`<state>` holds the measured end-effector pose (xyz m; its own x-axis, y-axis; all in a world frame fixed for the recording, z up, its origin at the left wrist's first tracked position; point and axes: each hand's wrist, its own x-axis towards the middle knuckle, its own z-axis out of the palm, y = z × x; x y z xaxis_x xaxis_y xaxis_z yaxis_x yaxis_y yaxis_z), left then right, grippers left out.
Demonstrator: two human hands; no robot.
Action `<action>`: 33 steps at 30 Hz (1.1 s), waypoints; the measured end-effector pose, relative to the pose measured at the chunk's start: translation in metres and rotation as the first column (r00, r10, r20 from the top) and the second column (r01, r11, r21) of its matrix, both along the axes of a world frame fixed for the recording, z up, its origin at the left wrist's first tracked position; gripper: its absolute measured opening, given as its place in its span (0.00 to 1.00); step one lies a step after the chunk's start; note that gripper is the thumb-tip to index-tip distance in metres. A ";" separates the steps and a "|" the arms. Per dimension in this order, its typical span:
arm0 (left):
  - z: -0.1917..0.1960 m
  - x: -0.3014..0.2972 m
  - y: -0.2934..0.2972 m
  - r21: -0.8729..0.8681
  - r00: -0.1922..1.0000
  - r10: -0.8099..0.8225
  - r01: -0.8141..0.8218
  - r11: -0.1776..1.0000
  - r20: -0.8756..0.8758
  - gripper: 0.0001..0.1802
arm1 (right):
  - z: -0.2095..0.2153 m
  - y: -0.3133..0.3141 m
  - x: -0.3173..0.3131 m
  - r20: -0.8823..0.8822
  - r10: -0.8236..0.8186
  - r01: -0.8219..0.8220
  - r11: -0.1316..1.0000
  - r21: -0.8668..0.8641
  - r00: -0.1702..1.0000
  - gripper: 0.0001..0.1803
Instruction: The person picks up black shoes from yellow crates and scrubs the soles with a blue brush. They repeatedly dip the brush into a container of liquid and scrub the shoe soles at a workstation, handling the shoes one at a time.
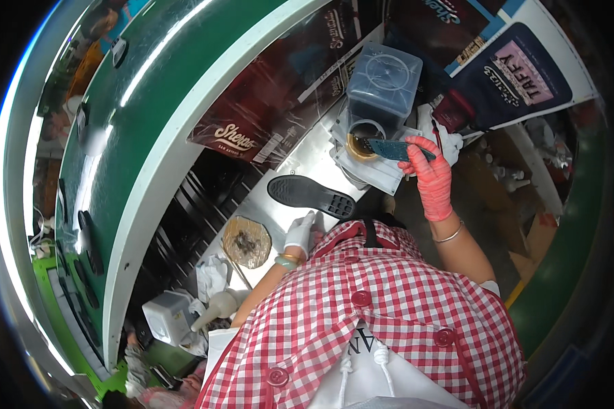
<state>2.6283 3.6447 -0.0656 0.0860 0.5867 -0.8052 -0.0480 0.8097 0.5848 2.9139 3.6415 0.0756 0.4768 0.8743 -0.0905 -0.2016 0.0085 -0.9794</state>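
My right hand, in a pink-red glove, is raised and closed on a flat dark teal brush. The brush's dark tip reaches over a small round cup with an amber rim; what the cup holds is hard to make out. A black shoe sole lies flat on the metal bench, its heel end with a grid of recesses toward me. My left hand, in a white glove, rests at the bench beside that sole's near edge, fingers stretched out and holding nothing I can see.
A clear plastic box stands behind the cup. At the left are a round, film-wrapped pad, a pale nozzle bottle and a white jug. A green conveyor with several soles curves along the left; printed cardboard screens the bench.
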 end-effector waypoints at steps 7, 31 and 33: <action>-0.064 0.035 0.013 0.369 0.838 0.057 0.177 0.913 -0.543 0.19 | -0.015 0.013 -0.007 0.075 0.068 -0.068 0.998 -0.004 0.995 0.12; 0.045 -0.022 -0.035 0.010 0.519 0.271 -0.476 0.880 0.810 0.37 | -0.056 0.051 0.009 0.355 0.266 -0.211 0.960 -0.186 0.896 0.11; 0.036 -0.027 -0.034 0.076 0.506 0.161 -0.416 0.906 0.847 0.34 | -0.054 0.050 0.009 0.338 0.229 -0.174 0.967 -0.185 0.913 0.12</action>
<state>2.6009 3.6104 -0.0298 0.4079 0.8603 -0.3056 -0.8030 0.4974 0.3282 2.9232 3.6919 0.0212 0.3169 0.9447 -0.0842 0.1756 -0.1457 -0.9736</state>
